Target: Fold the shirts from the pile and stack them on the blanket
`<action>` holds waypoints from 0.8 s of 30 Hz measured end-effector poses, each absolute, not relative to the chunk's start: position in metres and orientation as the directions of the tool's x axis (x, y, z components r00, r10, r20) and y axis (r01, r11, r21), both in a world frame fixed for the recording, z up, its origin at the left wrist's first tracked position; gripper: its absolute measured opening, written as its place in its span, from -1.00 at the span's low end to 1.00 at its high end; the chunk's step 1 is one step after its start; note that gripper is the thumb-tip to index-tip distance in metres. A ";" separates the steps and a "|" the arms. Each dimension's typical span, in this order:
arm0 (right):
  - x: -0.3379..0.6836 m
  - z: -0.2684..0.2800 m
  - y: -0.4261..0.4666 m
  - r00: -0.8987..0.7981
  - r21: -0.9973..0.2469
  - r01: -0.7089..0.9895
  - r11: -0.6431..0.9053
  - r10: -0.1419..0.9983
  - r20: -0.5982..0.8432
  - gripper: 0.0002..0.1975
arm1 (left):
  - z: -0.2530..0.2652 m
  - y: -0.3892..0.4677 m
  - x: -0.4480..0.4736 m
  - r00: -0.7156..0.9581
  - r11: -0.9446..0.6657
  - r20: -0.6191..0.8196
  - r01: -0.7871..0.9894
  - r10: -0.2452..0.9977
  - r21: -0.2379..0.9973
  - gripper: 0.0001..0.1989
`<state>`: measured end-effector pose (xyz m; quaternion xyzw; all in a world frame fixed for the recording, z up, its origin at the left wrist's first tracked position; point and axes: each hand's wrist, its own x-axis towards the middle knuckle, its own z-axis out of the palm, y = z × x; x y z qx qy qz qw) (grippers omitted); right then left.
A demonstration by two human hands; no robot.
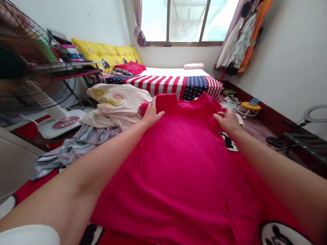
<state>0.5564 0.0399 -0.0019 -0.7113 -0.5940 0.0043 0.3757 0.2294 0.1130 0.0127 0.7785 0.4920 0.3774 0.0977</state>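
A bright pink short-sleeved shirt (184,163) is spread out before me, its neckline at the far end and its hem toward me. My left hand (152,114) lies on its left shoulder beside the sleeve, thumb and forefinger apart. At the opposite shoulder, my right hand (228,119) has its fingers bent around the sleeve edge, thumb on top. Under the shirt is a red cover (270,194) with black-and-white cartoon faces. Left of the shirt, a cream garment (122,98) with yellow lettering rests in a heap beside striped grey cloth (79,143).
A standing fan (56,114) is close on the left. Farther off is a bed with a stars-and-stripes cover (163,83) and a yellow cushion (102,52). Clothes (245,37) hang at the right wall, above a yellow stool (250,106); a dark rack (306,143) stands nearer.
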 end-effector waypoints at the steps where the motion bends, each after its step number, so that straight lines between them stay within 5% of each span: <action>1: 0.550 -0.008 0.025 0.275 -0.579 0.815 0.028 0.861 0.429 -0.54 | 0.006 0.105 0.224 0.299 -0.524 0.463 0.690 0.835 0.499 -0.23; 6: 0.523 -0.023 -0.081 -0.094 -0.663 0.692 0.285 0.947 0.308 -0.75 | -0.025 0.039 0.168 0.551 -0.673 0.391 0.647 0.737 0.358 -0.36; 11: 0.515 -0.019 -0.171 -0.335 -0.687 0.686 0.241 0.942 -0.004 -0.70 | -0.029 -0.035 0.111 0.450 -0.490 0.199 0.832 0.871 0.260 -0.57; 14: 0.515 -0.024 -0.196 -0.323 -0.604 0.770 0.205 0.942 -0.093 -0.58 | -0.025 -0.066 0.100 0.360 -0.378 0.117 0.890 0.926 0.255 -0.58; 19: 0.510 -0.014 -0.213 -0.303 -0.533 0.830 0.161 0.934 -0.190 -0.94 | -0.021 -0.084 0.102 0.212 -0.204 -0.014 0.956 0.977 0.210 -0.78; 24: 0.522 0.000 -0.234 -0.290 -0.615 0.775 0.145 0.946 -0.144 -0.84 | -0.027 -0.091 0.087 0.307 -0.323 0.102 0.912 0.946 0.254 -0.83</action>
